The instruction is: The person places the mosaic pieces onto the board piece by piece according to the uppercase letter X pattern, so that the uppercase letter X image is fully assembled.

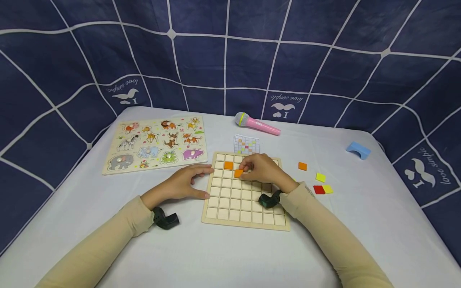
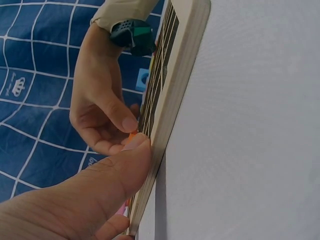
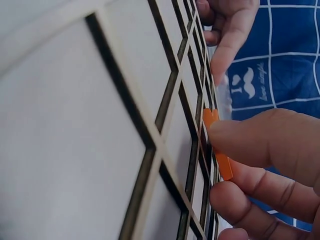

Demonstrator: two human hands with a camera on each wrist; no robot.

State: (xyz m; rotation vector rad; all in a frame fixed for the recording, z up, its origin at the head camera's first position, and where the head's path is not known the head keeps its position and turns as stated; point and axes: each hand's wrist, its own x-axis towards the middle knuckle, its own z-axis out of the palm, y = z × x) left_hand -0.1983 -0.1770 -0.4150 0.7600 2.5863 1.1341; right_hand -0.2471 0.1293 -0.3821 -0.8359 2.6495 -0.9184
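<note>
Right hand (image 1: 262,168) pinches an orange tile (image 1: 238,173) between thumb and fingers at the grid board (image 1: 245,226), just beside a second orange tile (image 1: 228,165) lying in its square; whether the pinched one touches the board I cannot tell. Left hand (image 1: 181,184), fingers and thumb spread, touches the board's left edge. The right hand and its wrist camera (image 1: 269,201) hide several squares. Around them on the surface (image 1: 173,256): an animal puzzle (image 1: 161,138), pattern card (image 1: 246,144), pink microphone (image 1: 258,124), blue arch (image 1: 358,150) and loose tiles (image 1: 319,189) in orange, yellow and red.
</note>
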